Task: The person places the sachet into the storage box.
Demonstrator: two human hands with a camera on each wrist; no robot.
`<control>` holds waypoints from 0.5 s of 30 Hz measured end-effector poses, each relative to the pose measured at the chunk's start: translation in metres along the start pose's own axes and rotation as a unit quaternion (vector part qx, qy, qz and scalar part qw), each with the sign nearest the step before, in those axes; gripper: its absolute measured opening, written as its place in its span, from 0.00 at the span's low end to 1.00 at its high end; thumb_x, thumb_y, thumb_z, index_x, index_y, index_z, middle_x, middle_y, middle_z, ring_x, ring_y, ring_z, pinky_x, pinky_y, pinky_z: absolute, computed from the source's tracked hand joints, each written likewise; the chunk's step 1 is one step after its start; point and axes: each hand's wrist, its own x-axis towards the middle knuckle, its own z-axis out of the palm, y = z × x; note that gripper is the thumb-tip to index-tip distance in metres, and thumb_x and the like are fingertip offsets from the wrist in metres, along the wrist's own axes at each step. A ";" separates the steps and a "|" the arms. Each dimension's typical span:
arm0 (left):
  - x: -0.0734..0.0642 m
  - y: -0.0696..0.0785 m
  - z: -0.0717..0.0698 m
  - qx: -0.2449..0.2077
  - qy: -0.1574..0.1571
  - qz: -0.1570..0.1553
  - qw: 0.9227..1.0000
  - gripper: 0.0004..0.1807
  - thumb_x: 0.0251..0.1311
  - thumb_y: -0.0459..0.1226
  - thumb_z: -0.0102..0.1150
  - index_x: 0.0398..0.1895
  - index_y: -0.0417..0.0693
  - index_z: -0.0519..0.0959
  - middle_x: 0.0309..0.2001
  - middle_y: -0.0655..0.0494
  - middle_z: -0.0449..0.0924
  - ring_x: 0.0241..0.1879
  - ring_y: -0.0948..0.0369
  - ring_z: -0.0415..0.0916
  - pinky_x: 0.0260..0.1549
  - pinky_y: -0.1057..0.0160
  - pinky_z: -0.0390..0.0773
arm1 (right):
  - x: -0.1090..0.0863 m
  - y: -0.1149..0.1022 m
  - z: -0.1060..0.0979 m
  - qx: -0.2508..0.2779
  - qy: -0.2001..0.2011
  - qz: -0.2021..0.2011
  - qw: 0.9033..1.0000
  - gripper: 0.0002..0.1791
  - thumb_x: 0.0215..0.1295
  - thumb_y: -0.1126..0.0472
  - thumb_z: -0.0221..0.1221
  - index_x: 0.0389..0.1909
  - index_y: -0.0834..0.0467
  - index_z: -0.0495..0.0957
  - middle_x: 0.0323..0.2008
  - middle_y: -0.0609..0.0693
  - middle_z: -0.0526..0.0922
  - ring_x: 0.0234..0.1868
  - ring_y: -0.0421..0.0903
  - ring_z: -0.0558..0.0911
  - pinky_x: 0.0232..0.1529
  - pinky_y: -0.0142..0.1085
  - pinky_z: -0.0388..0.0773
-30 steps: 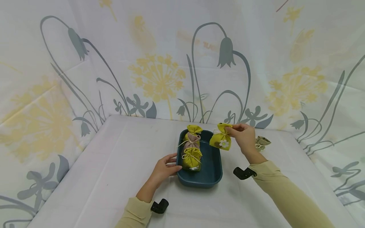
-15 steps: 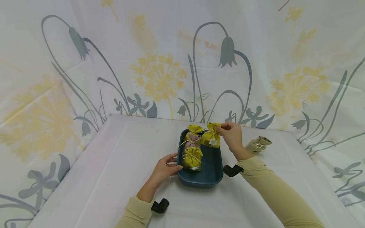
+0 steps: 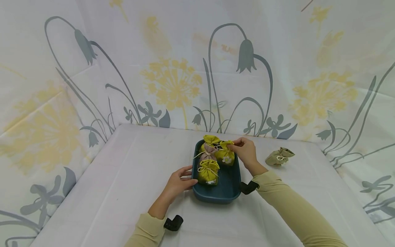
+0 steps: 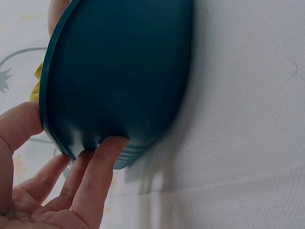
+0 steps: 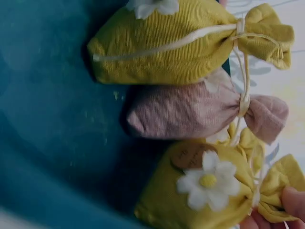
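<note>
My right hand [image 3: 247, 151] pinches the gathered top of a yellow drawstring pouch [image 3: 224, 157] at the far right part of a dark teal tub [image 3: 227, 187]. In the right wrist view this pouch bears a white flower [image 5: 208, 180] and a brown tag. Along the tub's left side are three more pouches: a yellow one [image 3: 206, 175] in front, a mauve one [image 3: 207, 156] in the middle, a yellow one [image 3: 211, 139] behind. My left hand [image 3: 177, 183] touches the tub's left side, its thumb at the rim and extended fingertips against the outer wall.
On the white-covered table [image 3: 139, 164], right of the tub, a khaki drawstring pouch [image 3: 279, 157] lies on its side. A flower-printed cloth [image 3: 179, 51] hangs behind the table and along its sides.
The right hand has carried the yellow pouch leftward over the tub's rim, then lowered it inside beside the others. The khaki pouch has come into fuller view. The left hand stays put.
</note>
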 end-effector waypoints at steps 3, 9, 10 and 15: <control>0.000 0.000 0.000 0.001 0.000 0.002 1.000 0.33 0.54 0.32 0.65 0.64 0.39 0.65 0.54 0.38 0.70 0.50 0.49 0.75 0.37 0.58 0.81 | 0.001 0.003 -0.003 -0.008 -0.023 0.017 1.000 0.12 0.56 0.64 0.65 0.36 0.68 0.77 0.32 0.56 0.80 0.32 0.45 0.80 0.42 0.43 0.80; 0.000 0.000 0.001 0.004 0.005 -0.003 1.000 0.33 0.54 0.31 0.65 0.64 0.40 0.66 0.54 0.39 0.70 0.49 0.49 0.75 0.37 0.59 0.81 | 0.003 0.008 -0.009 -0.005 -0.072 0.049 0.996 0.14 0.57 0.63 0.65 0.39 0.69 0.76 0.32 0.53 0.80 0.32 0.43 0.81 0.44 0.44 0.79; 0.000 0.000 0.001 0.004 0.006 -0.004 1.000 0.33 0.54 0.31 0.65 0.64 0.41 0.66 0.54 0.39 0.71 0.49 0.49 0.75 0.37 0.59 0.81 | 0.004 0.008 -0.009 0.000 -0.076 0.054 0.996 0.14 0.57 0.63 0.64 0.39 0.69 0.76 0.32 0.54 0.80 0.32 0.43 0.81 0.44 0.43 0.79; 0.001 -0.001 0.001 0.006 0.007 -0.003 1.000 0.33 0.54 0.31 0.65 0.64 0.41 0.66 0.54 0.39 0.70 0.49 0.49 0.75 0.37 0.59 0.81 | 0.003 0.008 -0.011 0.011 -0.090 0.062 0.994 0.18 0.58 0.63 0.64 0.44 0.71 0.75 0.37 0.57 0.80 0.36 0.45 0.81 0.46 0.42 0.79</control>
